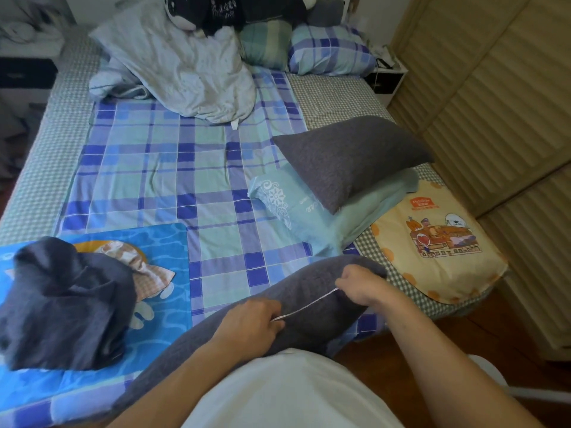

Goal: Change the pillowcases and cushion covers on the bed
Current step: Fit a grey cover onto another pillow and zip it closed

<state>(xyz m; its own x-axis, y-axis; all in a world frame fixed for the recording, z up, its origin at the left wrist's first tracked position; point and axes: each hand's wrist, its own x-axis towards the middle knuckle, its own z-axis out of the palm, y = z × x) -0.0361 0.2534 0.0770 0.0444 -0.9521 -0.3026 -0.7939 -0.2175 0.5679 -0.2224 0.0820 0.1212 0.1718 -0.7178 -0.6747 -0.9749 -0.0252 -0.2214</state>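
A pillow in a dark grey case (pixel 296 307) lies across the bed's near edge against my body. My left hand (pixel 250 327) grips the case at one end of its light zip line, and my right hand (pixel 360 284) pinches the other end near the pillow's far corner. A second grey-cased pillow (pixel 349 159) rests on a light teal pillow (pixel 296 208) at the right. A crumpled dark grey cover (pixel 68 304) sits on a blue cartoon cushion (pixel 160 242) at the left. A bare whitish pillow (pixel 185 66) lies near the headboard.
The bed has a blue plaid sheet (pixel 173 168). A yellow cartoon cushion (pixel 438 245) lies at the right edge beside slatted wardrobe doors (pixel 494 103). Plaid pillows (pixel 330 50) and dark plush toys (pixel 222 10) fill the head end. A small nightstand (pixel 386 78) stands beyond.
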